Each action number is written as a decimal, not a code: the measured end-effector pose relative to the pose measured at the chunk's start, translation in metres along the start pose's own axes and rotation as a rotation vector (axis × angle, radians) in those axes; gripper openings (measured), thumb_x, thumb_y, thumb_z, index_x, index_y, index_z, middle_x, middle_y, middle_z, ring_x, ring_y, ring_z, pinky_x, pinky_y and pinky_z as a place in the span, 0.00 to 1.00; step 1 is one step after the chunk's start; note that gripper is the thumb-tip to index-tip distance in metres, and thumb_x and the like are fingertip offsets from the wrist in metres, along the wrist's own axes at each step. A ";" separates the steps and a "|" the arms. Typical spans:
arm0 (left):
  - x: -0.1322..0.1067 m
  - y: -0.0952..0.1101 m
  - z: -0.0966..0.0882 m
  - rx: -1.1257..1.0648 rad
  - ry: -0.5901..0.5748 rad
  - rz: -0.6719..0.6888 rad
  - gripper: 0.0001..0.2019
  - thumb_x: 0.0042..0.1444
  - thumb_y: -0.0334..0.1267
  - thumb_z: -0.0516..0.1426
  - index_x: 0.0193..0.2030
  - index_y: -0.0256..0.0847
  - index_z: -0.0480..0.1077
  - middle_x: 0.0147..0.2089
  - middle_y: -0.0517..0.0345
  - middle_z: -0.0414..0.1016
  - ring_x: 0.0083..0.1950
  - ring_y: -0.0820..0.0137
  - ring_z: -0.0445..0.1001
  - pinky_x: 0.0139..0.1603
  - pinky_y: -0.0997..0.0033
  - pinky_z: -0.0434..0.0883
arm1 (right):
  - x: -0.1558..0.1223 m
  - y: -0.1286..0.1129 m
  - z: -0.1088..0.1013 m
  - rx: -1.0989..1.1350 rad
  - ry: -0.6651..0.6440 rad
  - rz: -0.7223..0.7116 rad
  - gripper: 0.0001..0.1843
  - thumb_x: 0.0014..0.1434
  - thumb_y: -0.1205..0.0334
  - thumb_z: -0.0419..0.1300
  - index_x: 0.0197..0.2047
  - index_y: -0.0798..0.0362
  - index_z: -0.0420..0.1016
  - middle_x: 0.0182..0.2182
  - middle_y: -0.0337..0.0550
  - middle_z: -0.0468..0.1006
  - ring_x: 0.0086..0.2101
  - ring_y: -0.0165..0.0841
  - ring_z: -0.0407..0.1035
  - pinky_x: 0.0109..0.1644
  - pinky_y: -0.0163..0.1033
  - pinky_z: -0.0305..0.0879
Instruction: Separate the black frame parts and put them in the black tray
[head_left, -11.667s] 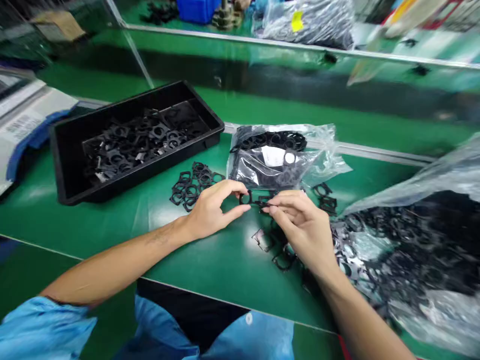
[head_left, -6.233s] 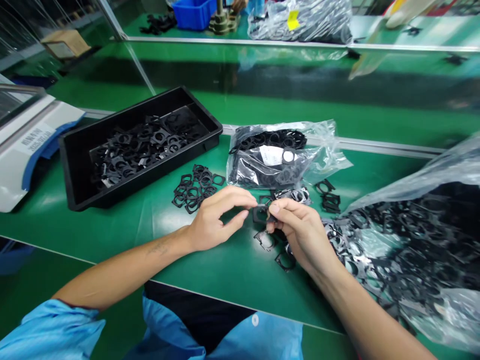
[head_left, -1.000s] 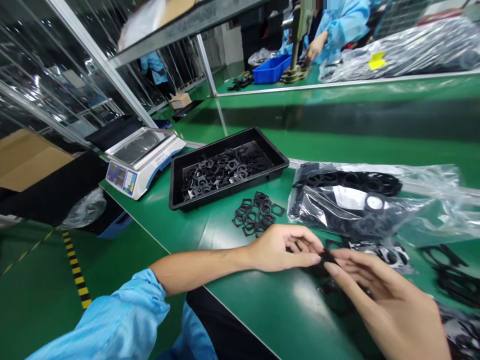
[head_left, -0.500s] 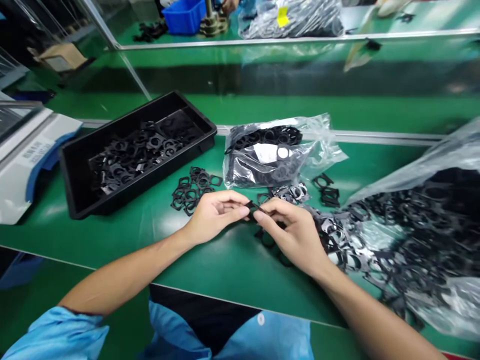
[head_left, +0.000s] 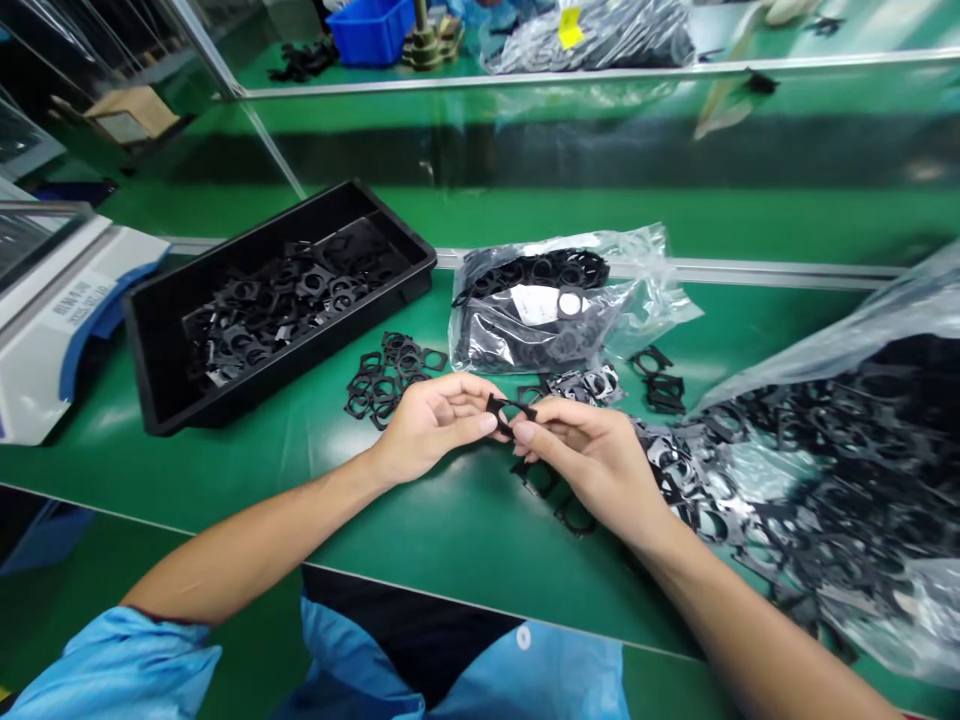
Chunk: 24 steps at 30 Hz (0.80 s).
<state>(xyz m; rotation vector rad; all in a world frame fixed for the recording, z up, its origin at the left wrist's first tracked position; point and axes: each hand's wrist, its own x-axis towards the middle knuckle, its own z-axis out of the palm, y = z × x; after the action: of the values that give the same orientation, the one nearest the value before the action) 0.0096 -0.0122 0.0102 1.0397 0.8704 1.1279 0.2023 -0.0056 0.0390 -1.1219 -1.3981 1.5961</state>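
Note:
Between both hands is one small black frame with a round hole, its opening facing partly up at me. My left hand pinches its left end between thumb and fingers. The right end sits in the pinch of my right hand. Just beyond my left hand lies a small pile of similar black frames on the green table. More loose frames lie under and beside my right hand, running into a large heap on the right.
A black tray holding many such frames stands at the left back. Behind my hands lies a clear bag of black parts. An open plastic bag covers part of the right heap. A white and blue device stands far left.
The black frame has turned in my fingers, so its round hole now shows. Both hands stay in nearly the same place, still pinching it.

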 end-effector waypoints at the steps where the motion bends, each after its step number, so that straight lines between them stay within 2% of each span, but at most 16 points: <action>1: 0.000 0.000 0.000 -0.005 -0.005 -0.012 0.16 0.51 0.42 0.71 0.40 0.34 0.76 0.35 0.53 0.84 0.34 0.69 0.83 0.40 0.71 0.81 | 0.000 -0.001 0.000 0.032 -0.007 0.017 0.21 0.51 0.42 0.73 0.28 0.53 0.79 0.25 0.40 0.78 0.25 0.30 0.70 0.30 0.35 0.70; 5: 0.000 -0.001 -0.001 0.003 -0.008 -0.069 0.17 0.51 0.43 0.71 0.42 0.34 0.77 0.36 0.52 0.84 0.34 0.68 0.84 0.41 0.70 0.81 | -0.001 -0.003 -0.001 0.078 -0.033 0.013 0.19 0.51 0.45 0.74 0.29 0.53 0.80 0.25 0.39 0.78 0.25 0.29 0.70 0.31 0.35 0.69; 12: 0.002 0.000 -0.002 0.035 0.053 -0.063 0.16 0.45 0.42 0.74 0.34 0.34 0.78 0.30 0.56 0.83 0.32 0.71 0.83 0.38 0.76 0.80 | 0.002 0.003 -0.002 -0.100 0.023 -0.123 0.22 0.56 0.43 0.70 0.26 0.55 0.79 0.24 0.39 0.74 0.25 0.28 0.67 0.29 0.34 0.64; 18: 0.001 0.000 -0.002 -0.048 0.047 -0.133 0.15 0.45 0.41 0.74 0.36 0.34 0.81 0.33 0.53 0.85 0.32 0.66 0.85 0.37 0.71 0.83 | 0.002 0.000 -0.004 -0.083 -0.006 -0.071 0.25 0.53 0.39 0.70 0.25 0.55 0.76 0.21 0.38 0.73 0.22 0.27 0.65 0.27 0.33 0.64; 24: 0.000 -0.002 0.001 -0.090 0.027 -0.199 0.16 0.45 0.42 0.74 0.38 0.34 0.82 0.34 0.52 0.85 0.33 0.64 0.85 0.38 0.71 0.83 | -0.001 -0.004 -0.003 -0.041 0.030 -0.018 0.25 0.53 0.41 0.71 0.24 0.55 0.77 0.19 0.38 0.73 0.19 0.25 0.64 0.23 0.32 0.62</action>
<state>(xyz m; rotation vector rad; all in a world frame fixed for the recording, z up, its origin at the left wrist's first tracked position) 0.0113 -0.0122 0.0085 0.8467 0.9149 1.0057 0.2056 -0.0046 0.0427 -1.1493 -1.4237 1.5383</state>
